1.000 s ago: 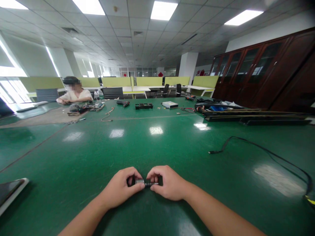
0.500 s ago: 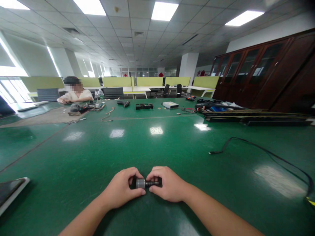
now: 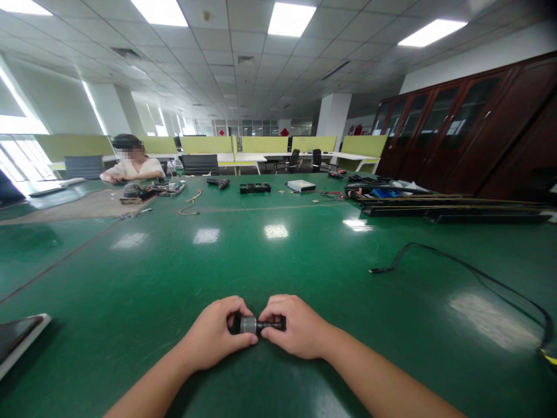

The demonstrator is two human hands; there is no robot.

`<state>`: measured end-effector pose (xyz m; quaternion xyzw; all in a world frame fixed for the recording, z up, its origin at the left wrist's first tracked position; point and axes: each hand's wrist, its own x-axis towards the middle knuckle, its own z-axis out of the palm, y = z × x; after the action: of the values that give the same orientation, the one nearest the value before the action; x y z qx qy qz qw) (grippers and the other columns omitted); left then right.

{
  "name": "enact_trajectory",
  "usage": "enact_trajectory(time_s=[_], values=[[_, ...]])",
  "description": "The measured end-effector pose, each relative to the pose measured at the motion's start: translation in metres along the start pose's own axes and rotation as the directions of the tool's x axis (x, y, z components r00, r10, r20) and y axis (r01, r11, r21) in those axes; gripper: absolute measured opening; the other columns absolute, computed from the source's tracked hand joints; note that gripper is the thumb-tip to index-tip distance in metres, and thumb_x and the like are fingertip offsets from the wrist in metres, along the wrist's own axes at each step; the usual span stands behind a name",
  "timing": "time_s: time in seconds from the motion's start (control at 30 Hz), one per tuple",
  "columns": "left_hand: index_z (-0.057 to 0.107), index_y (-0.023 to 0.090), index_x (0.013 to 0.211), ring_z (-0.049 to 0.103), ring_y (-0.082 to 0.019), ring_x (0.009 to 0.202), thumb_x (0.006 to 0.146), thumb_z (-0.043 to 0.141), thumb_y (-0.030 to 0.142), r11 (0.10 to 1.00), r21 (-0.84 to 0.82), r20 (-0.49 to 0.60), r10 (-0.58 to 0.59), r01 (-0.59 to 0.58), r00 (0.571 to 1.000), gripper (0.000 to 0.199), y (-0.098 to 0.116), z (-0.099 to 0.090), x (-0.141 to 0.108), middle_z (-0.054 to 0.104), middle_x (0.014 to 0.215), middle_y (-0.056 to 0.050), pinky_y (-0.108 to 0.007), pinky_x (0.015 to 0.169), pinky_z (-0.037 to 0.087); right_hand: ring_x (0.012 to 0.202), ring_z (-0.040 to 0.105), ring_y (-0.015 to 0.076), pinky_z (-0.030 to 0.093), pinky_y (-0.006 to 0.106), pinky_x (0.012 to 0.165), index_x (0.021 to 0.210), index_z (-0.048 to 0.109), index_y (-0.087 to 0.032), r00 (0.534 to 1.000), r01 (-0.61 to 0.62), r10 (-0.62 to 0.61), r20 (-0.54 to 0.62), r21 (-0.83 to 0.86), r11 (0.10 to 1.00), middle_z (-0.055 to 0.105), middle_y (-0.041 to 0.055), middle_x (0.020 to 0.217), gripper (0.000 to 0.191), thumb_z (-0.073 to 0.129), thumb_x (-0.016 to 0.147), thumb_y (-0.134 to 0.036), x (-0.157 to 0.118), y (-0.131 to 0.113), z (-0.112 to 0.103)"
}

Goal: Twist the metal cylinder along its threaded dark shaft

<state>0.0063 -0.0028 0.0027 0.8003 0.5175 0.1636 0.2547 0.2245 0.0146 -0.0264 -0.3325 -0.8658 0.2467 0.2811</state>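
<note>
A dark cylindrical metal part (image 3: pixel 248 325) with a grey band and a thinner shaft on its right side lies crosswise between my hands, low over the table. My left hand (image 3: pixel 220 330) is closed around the thick cylinder end, thumb in front and fingers behind. With thumb and fingertips, my right hand (image 3: pixel 296 326) pinches the thin shaft close to the cylinder. The fingers partly cover both ends of the part, and its exact kind cannot be made out.
On the green table (image 3: pixel 243 249), a black cable (image 3: pixel 439 251) lies at right and a tablet-like slab (image 3: pixel 20 342) at left. Farther back are a power drill (image 3: pixel 218 183), a black tray-like part (image 3: pixel 255 188), a white box (image 3: pixel 301 186) and long black rails (image 3: pixel 435 208). A person (image 3: pixel 136 165) sits back left.
My right thumb and fingertips have shifted slightly left along the shaft, nearer the cylinder, covering more of the ribbed section. My left hand stays in place.
</note>
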Motion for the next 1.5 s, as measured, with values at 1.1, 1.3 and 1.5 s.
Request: enact_trajectory(time_s=[1.1, 1.3, 1.5], values=[[0.067, 0.02, 0.085, 0.051, -0.015, 0.07, 0.072, 0.076, 0.039, 1.0, -0.003, -0.006, -0.011, 0.011, 1.0, 0.024, -0.004, 0.002, 0.001, 0.057, 0.075, 0.003, -0.023, 0.062, 0.034, 0.058, 0.048, 0.0099, 0.034, 0.021, 0.053, 0.066, 0.063, -0.015, 0.987, -0.159, 0.161, -0.024, 0.061, 0.985, 0.054, -0.0032, 0.065, 0.013, 0.071, 0.06, -0.007, -0.006, 0.026, -0.028], [0.067, 0.02, 0.085, 0.051, -0.015, 0.07, 0.071, 0.076, 0.039, 1.0, -0.001, -0.011, -0.011, 0.011, 1.0, 0.025, -0.004, 0.002, 0.0, 0.057, 0.075, 0.004, -0.023, 0.062, 0.033, 0.057, 0.048, 0.0101, 0.033, 0.022, 0.053, 0.065, 0.064, -0.015, 0.991, -0.133, 0.135, -0.023, 0.063, 0.989, 0.055, -0.0031, 0.065, 0.013, 0.071, 0.059, -0.006, -0.007, 0.025, -0.028], [0.067, 0.02, 0.084, 0.051, -0.015, 0.07, 0.071, 0.076, 0.037, 1.0, 0.0, -0.014, 0.002, -0.002, 1.0, 0.023, -0.004, 0.003, 0.001, 0.056, 0.074, 0.004, -0.023, 0.062, 0.033, 0.059, 0.051, 0.0114, 0.036, 0.023, 0.054, 0.069, 0.07, -0.016, 0.992, -0.124, 0.124, 0.011, 0.093, 0.988, 0.057, -0.0017, 0.066, 0.01, 0.074, 0.062, -0.01, -0.004, 0.015, -0.019]])
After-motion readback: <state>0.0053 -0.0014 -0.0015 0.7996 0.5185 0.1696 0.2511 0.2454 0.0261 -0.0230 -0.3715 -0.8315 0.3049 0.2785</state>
